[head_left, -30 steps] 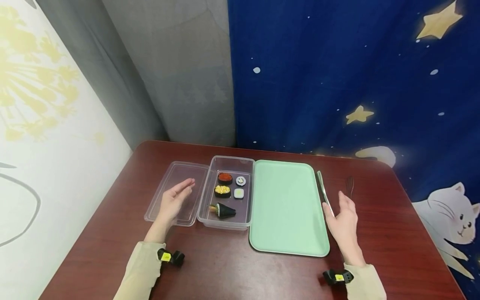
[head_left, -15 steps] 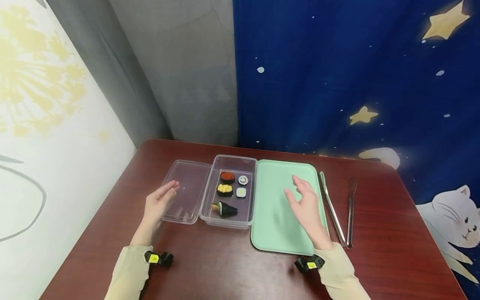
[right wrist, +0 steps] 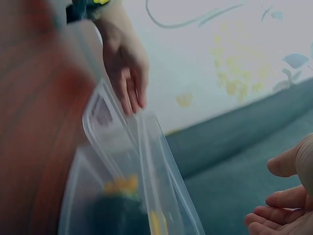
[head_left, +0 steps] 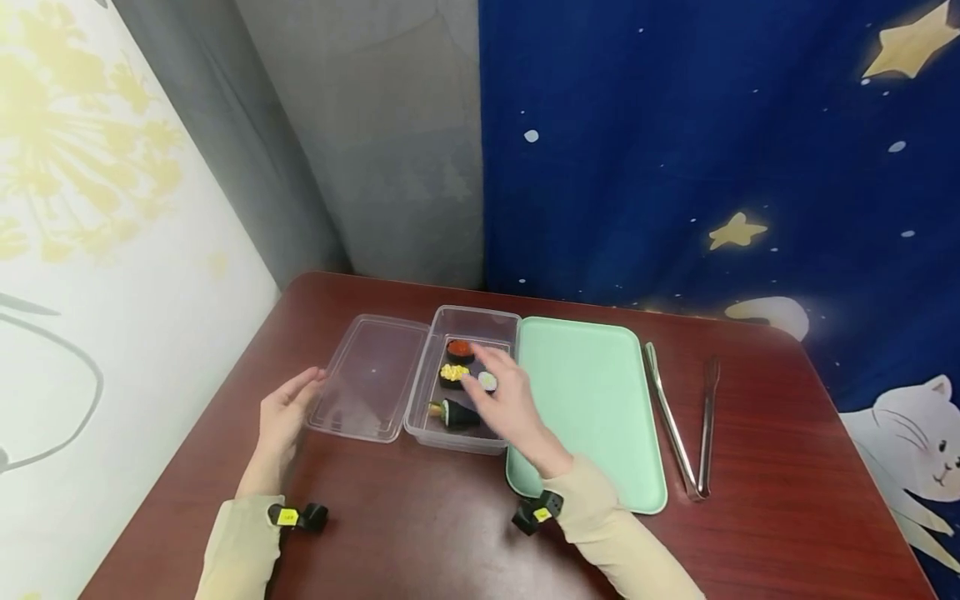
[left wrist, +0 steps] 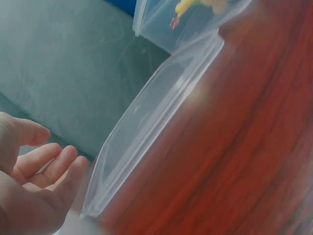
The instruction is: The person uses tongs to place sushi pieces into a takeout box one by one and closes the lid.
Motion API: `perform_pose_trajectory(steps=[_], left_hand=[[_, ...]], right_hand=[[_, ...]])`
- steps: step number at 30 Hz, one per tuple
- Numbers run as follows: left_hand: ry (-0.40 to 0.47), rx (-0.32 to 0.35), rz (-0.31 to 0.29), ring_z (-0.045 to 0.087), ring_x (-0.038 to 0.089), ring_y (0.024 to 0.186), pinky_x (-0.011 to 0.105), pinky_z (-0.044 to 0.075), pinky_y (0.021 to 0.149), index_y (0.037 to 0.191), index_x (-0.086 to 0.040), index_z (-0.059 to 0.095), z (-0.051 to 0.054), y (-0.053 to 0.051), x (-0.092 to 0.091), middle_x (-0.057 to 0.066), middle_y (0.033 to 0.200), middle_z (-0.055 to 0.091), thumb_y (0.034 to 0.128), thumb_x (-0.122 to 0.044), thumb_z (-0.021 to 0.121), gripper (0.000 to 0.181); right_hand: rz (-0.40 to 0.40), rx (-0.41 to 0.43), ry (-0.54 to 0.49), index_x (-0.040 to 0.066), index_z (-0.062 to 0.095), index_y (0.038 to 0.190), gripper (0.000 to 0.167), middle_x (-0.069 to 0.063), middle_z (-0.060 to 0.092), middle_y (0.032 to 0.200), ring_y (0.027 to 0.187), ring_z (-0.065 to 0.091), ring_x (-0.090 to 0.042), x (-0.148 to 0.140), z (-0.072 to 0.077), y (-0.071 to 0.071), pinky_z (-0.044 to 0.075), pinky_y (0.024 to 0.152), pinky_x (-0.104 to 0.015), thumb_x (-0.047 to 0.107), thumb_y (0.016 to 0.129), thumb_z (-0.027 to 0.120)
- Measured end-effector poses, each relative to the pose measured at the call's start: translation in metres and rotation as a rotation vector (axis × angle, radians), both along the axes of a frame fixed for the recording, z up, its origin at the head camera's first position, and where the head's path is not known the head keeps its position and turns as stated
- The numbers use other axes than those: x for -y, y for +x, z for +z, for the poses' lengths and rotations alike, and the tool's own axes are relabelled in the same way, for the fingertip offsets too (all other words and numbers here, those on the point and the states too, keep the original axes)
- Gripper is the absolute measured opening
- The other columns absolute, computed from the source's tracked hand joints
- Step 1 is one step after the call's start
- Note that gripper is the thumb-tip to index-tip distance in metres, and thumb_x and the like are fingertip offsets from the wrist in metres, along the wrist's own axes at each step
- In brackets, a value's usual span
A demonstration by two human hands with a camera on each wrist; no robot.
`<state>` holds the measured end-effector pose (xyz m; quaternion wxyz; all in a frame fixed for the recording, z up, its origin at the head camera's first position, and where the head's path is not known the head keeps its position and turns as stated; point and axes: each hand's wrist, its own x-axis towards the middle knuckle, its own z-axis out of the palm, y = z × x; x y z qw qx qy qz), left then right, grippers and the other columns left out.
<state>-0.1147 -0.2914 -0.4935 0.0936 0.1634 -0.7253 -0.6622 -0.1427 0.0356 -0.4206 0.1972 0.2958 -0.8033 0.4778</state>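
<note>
My right hand (head_left: 512, 402) hovers over the clear plastic container (head_left: 459, 443), fingers apart and holding nothing. Inside the container lie toy sushi pieces: a red roe sushi (head_left: 460, 350), a yellow-topped sushi (head_left: 452, 377), a small white roll (head_left: 487, 382) and a dark cone-shaped hand roll (head_left: 461, 415). The right hand covers part of the container's inside. At the left edge of the clear lid (head_left: 371, 379) is my left hand (head_left: 282, 417), its fingers loosely bent with nothing in them. In the left wrist view, that hand (left wrist: 41, 181) is beside the lid; contact cannot be told.
A light green tray (head_left: 588, 392) lies right of the container, partly under the right forearm. Farther right, metal tongs (head_left: 672, 429) lie spread on the dark red table (head_left: 780, 467). Curtains and a white wall panel stand behind and to the left.
My right hand has swept left from beside the tongs, across the tray, to above the container. The left hand has moved left from over the lid to its outer edge.
</note>
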Motion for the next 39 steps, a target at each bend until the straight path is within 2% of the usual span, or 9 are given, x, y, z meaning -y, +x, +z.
perform_pose_trajectory(steps=[6,9,13,17,22,25,28,32,39], left_hand=[[-0.112,0.062,0.054,0.056,-0.009,0.092,0.006,0.044,0.081,0.130,0.002,0.052,-0.003,-0.005,0.009,-0.019,0.102,0.067,0.0928,-0.024,0.060,0.046],[-0.155,0.087,0.070,0.056,-0.006,0.095,0.007,0.045,0.082,0.131,-0.001,0.053,-0.006,-0.011,0.012,-0.005,0.115,0.066,0.0933,-0.023,0.059,0.044],[-0.224,0.100,0.063,0.057,0.012,0.110,0.016,0.047,0.090,0.132,-0.002,0.052,-0.008,-0.023,0.010,0.012,0.128,0.058,0.0945,-0.018,0.057,0.041],[-0.302,0.100,0.048,0.055,0.025,0.116,0.020,0.047,0.092,0.130,-0.001,0.053,-0.007,-0.029,0.009,0.014,0.127,0.058,0.0939,-0.012,0.056,0.038],[-0.418,0.139,0.029,0.059,0.029,0.109,0.013,0.048,0.075,0.128,0.001,0.055,-0.005,-0.031,0.012,0.016,0.123,0.060,0.0899,-0.009,0.058,0.040],[-0.532,0.154,0.001,0.062,0.032,0.101,0.020,0.049,0.072,0.124,0.002,0.058,-0.003,-0.035,0.013,0.018,0.116,0.063,0.0858,-0.008,0.060,0.040],[-0.624,0.126,-0.036,0.063,0.035,0.095,0.036,0.054,0.076,0.118,0.006,0.061,0.000,-0.040,0.011,0.021,0.107,0.066,0.0824,-0.007,0.062,0.037],[-0.680,0.087,-0.063,0.063,0.038,0.094,0.049,0.052,0.084,0.111,0.010,0.063,0.001,-0.045,0.008,0.023,0.100,0.067,0.0813,-0.004,0.063,0.032],[-0.738,0.058,-0.055,0.066,0.038,0.083,0.046,0.056,0.072,0.102,0.012,0.065,0.002,-0.047,0.005,0.025,0.091,0.068,0.0787,0.001,0.056,0.028]], right_hand=[[0.111,0.093,0.013,-0.008,0.056,0.123,0.042,-0.022,0.060,0.118,0.110,0.057,-0.030,0.042,-0.001,0.008,0.048,0.094,-0.040,0.009,0.086,0.065],[0.140,0.162,0.006,-0.007,0.055,0.124,0.043,-0.021,0.060,0.119,0.109,0.058,-0.028,0.062,-0.004,0.013,0.048,0.094,-0.036,0.010,0.086,0.064],[0.151,0.231,-0.030,-0.008,0.055,0.124,0.044,-0.021,0.060,0.118,0.104,0.060,-0.030,0.085,-0.009,0.019,0.051,0.090,-0.030,0.009,0.086,0.065],[0.125,0.278,-0.018,-0.008,0.054,0.126,0.045,-0.021,0.058,0.122,0.106,0.060,-0.029,0.105,-0.014,0.025,0.050,0.090,-0.025,0.011,0.086,0.064],[0.083,0.389,0.096,-0.008,0.047,0.132,0.052,-0.019,0.051,0.134,0.122,0.049,-0.028,0.124,-0.017,0.031,0.041,0.103,-0.029,0.017,0.089,0.062],[0.078,0.494,0.107,-0.010,0.041,0.136,0.058,-0.021,0.043,0.140,0.130,0.039,-0.030,0.133,-0.019,0.033,0.033,0.109,-0.033,0.018,0.089,0.060],[0.058,0.582,0.105,-0.010,0.036,0.138,0.063,-0.022,0.035,0.145,0.133,0.034,-0.031,0.142,-0.022,0.034,0.030,0.110,-0.034,0.020,0.089,0.061],[0.035,0.673,0.081,-0.009,0.028,0.142,0.070,-0.023,0.024,0.150,0.135,0.028,-0.032,0.155,-0.029,0.038,0.029,0.111,-0.037,0.022,0.088,0.062],[-0.015,0.716,0.014,-0.011,0.027,0.142,0.075,-0.026,0.019,0.150,0.138,0.018,-0.038,0.172,-0.040,0.044,0.023,0.112,-0.049,0.020,0.084,0.064]])
